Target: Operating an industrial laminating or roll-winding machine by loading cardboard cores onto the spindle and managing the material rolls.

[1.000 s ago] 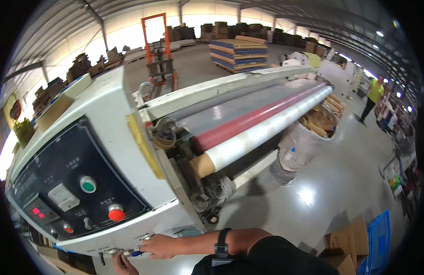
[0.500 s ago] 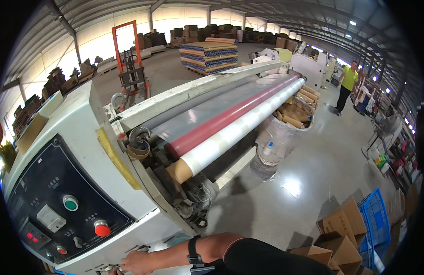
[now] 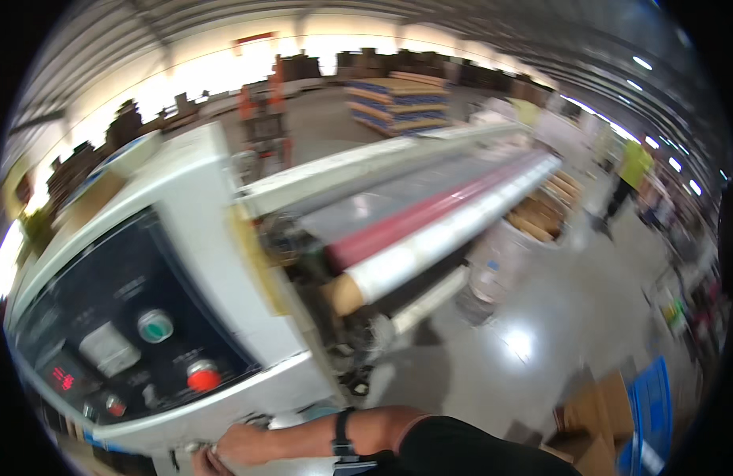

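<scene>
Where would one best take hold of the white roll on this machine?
At the bare brown core end of the white roll, from the near side by the control panel: the core sticks out uncovered there, while the rest lies along the machine.

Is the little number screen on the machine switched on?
On. The small display on the dark control panel glows red, though blur hides what it shows.

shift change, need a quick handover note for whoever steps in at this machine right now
Right hand: at the lower edge of the control panel, fingers on a small part there; blur hides the grip.
Left hand: barely in view at the bottom edge, state unclear.
Machine: red roll and white roll loaded on the rollers.
Done: rolls mounted.
Left: cannot tell; panel's green button and red button untouched.
</scene>
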